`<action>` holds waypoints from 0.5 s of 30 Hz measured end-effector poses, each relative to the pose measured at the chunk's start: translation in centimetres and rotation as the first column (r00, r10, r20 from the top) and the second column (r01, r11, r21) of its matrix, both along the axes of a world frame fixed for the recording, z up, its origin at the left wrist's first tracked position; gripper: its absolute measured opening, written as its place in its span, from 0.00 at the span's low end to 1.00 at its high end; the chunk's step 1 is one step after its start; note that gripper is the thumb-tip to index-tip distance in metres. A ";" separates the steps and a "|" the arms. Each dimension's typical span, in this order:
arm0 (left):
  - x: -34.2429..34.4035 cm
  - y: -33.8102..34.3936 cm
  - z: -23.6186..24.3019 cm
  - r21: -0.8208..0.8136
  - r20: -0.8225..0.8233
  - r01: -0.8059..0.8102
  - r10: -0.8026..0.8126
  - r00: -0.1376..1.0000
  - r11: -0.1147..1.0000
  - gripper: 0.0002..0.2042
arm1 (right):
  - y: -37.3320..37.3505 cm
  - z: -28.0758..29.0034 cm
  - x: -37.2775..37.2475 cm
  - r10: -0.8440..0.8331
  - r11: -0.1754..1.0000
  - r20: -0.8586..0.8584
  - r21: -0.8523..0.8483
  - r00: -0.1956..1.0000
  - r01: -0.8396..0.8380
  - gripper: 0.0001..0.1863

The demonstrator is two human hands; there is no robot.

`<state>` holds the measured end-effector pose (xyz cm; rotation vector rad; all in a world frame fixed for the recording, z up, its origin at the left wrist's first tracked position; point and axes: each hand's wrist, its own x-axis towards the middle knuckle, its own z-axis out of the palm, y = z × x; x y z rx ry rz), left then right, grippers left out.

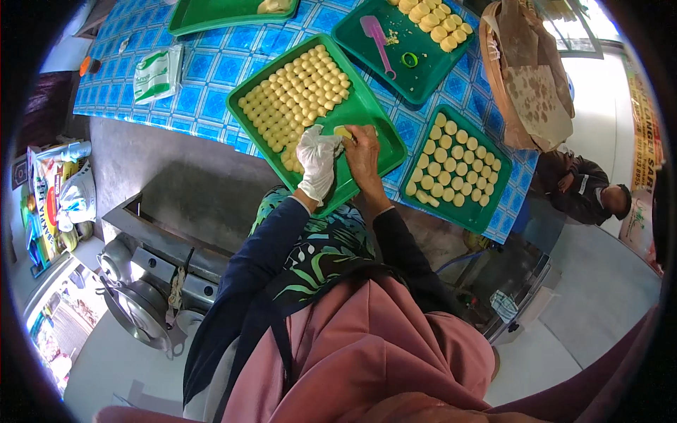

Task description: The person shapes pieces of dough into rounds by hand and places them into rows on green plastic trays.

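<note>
My left hand, in a thin white glove, has its fingers curled at the middle of the green tray in front of me; what they hold, if anything, is hidden. Just right of it, my bare right hand pinches a flattened yellow dough piece over the tray, almost touching the glove. Many small round yellow dough balls fill the tray's back and left part. To the right lies a second green tray with flattened pale discs in rows.
On the blue checked table are a tray with discs, pink scoop and green ring, another tray, a white packet and a basket. Pans sit at lower left; a person is at the right.
</note>
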<state>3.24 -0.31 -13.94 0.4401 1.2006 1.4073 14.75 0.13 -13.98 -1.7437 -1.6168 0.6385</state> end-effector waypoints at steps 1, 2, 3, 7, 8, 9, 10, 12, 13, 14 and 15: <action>-0.5 0.3 0.1 -0.007 0.106 0.092 -0.091 0.990 0.996 0.14 | 0.1 -0.1 0.0 0.004 1.000 0.015 0.007 1.000 -0.004 0.19; -0.9 0.6 0.4 -0.003 0.213 0.183 -0.178 0.961 0.983 0.12 | 0.3 -0.5 0.4 0.002 1.000 0.018 0.007 1.000 -0.002 0.19; -1.2 1.3 1.9 -0.073 0.214 0.288 -0.267 0.939 0.955 0.12 | 0.6 -1.0 1.2 0.033 0.999 -0.014 0.026 0.999 -0.032 0.21; -3.0 2.6 5.7 -0.211 0.107 0.463 -0.450 0.887 0.861 0.18 | 1.5 0.4 1.5 0.105 0.976 -0.086 -0.181 0.991 -0.120 0.17; -3.1 2.7 5.6 -0.208 0.110 0.467 -0.453 0.884 0.860 0.18 | 1.7 0.5 1.6 0.102 0.977 -0.082 -0.180 0.991 -0.115 0.17; -3.0 2.9 5.6 -0.197 -0.124 0.409 -0.436 0.891 0.891 0.18 | 1.9 0.6 1.4 0.077 0.978 -0.104 -0.183 0.992 -0.095 0.16; -3.0 3.1 5.5 -0.171 -0.351 0.353 -0.392 0.850 0.920 0.17 | 2.1 0.7 1.4 0.052 0.979 -0.127 -0.187 0.991 -0.076 0.15; -3.6 2.6 4.5 -0.178 -0.474 0.308 -0.356 0.806 0.935 0.17 | 2.2 0.6 1.7 0.028 0.978 -0.158 -0.200 0.987 -0.060 0.14; -4.1 2.0 2.4 -0.201 -0.475 0.385 -0.433 0.766 0.901 0.14 | 2.3 0.6 1.6 0.015 0.977 -0.189 -0.207 0.982 -0.054 0.14; -4.3 1.6 0.6 -0.219 -0.473 0.461 -0.507 0.721 0.860 0.13 | 2.5 0.4 1.6 0.021 0.977 -0.195 -0.203 0.981 -0.061 0.14; -3.8 1.6 0.6 -0.207 -0.590 0.552 -0.553 0.589 0.808 0.10 | 2.4 -0.3 2.2 0.021 0.980 -0.219 -0.186 0.976 -0.063 0.14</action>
